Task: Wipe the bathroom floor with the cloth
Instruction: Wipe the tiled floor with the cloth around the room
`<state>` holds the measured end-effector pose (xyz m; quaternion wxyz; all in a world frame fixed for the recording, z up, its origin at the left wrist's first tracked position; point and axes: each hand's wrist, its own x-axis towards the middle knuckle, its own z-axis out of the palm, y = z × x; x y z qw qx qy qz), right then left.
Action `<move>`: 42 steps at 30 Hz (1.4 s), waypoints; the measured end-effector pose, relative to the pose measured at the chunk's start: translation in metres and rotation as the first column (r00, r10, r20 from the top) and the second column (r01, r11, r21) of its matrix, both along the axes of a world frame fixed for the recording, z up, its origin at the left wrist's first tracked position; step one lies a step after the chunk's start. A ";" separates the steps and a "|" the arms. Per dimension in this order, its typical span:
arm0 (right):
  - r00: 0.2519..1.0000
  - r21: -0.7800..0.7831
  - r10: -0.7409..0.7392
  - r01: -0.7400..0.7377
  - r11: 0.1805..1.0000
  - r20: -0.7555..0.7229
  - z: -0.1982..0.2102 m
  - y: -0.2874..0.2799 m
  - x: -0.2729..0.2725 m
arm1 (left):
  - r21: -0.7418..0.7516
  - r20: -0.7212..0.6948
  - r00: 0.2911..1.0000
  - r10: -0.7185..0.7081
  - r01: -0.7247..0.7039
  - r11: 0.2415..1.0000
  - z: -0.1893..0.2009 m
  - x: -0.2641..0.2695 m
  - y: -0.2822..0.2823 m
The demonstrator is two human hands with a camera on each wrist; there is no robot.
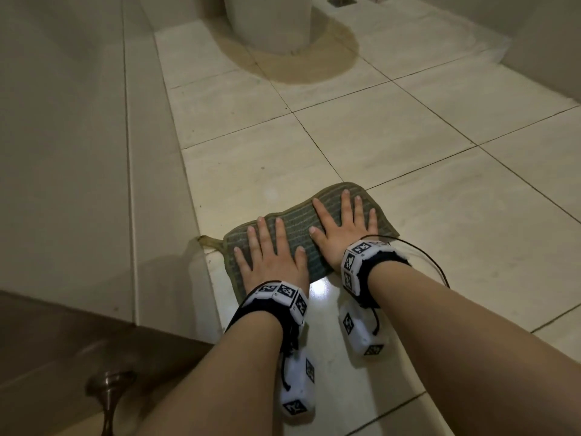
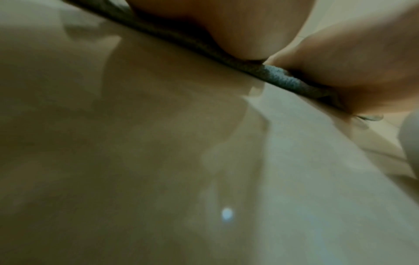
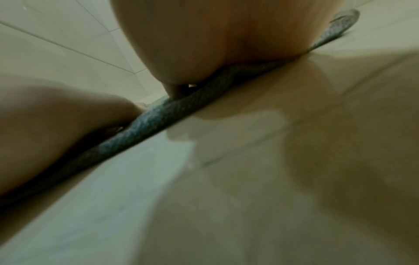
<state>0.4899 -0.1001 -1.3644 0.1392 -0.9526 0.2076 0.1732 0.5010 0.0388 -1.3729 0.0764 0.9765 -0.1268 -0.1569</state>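
Note:
A grey-green ribbed cloth lies flat on the cream tiled floor, close to the left wall. My left hand presses on its near-left part with straight, spread fingers. My right hand lies flat on its far-right part, fingers spread too. In the left wrist view the cloth's edge shows as a thin band under the palm. The right wrist view shows the same edge under my right palm, with the shiny tile below.
A white toilet base stands at the far end, ringed by a brownish stain. A floor drain sits beyond it. The tiled wall runs along the left; a metal door stop stands at the lower left. A step rises at the right.

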 end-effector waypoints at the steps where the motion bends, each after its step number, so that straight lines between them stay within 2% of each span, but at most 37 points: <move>1: 1.000 -0.003 0.008 -0.008 1.000 -0.003 0.000 0.000 -0.003 | 0.001 -0.001 1.000 -0.002 0.002 1.000 0.000 -0.004 0.001; 6: 0.998 -0.011 0.043 -0.044 0.999 -0.038 0.001 0.011 -0.051 | 0.009 -0.007 1.000 0.012 -0.012 1.000 0.004 -0.056 0.016; 10: 0.994 0.019 0.060 -0.058 0.998 -0.094 0.009 0.036 -0.139 | 0.024 -0.041 0.999 0.009 -0.008 1.000 0.003 -0.133 0.037; 13: 0.984 0.043 0.018 -0.010 0.999 -0.177 0.021 0.059 -0.213 | -0.019 -0.066 0.998 -0.024 0.023 1.000 0.006 -0.201 0.056; 15: 0.975 0.049 -0.020 0.031 0.998 -0.220 0.025 0.068 -0.250 | -0.046 -0.031 0.998 -0.047 0.045 0.998 0.000 -0.238 0.064; 19: 0.971 0.053 -0.043 0.057 0.997 -0.234 0.026 0.073 -0.279 | -0.054 -0.024 0.998 -0.066 0.065 0.996 0.001 -0.267 0.067; 24: 0.975 0.043 -0.047 0.058 0.997 -0.218 0.026 0.073 -0.275 | -0.070 -0.039 0.998 -0.054 0.051 0.996 -0.003 -0.264 0.066; 27: 0.981 0.033 -0.052 0.059 0.998 -0.188 0.023 0.064 -0.256 | -0.082 -0.016 0.997 -0.082 0.080 0.993 -0.005 -0.245 0.059; 33: 0.993 0.002 -0.059 0.059 0.998 -0.099 0.010 0.033 -0.172 | -0.009 -0.031 0.996 -0.085 0.085 0.996 -0.005 -0.158 0.033; 42: 0.995 0.006 -0.097 0.097 0.995 -0.028 0.005 0.005 -0.045 | 0.012 -0.054 0.998 -0.037 0.038 0.999 0.003 -0.036 0.002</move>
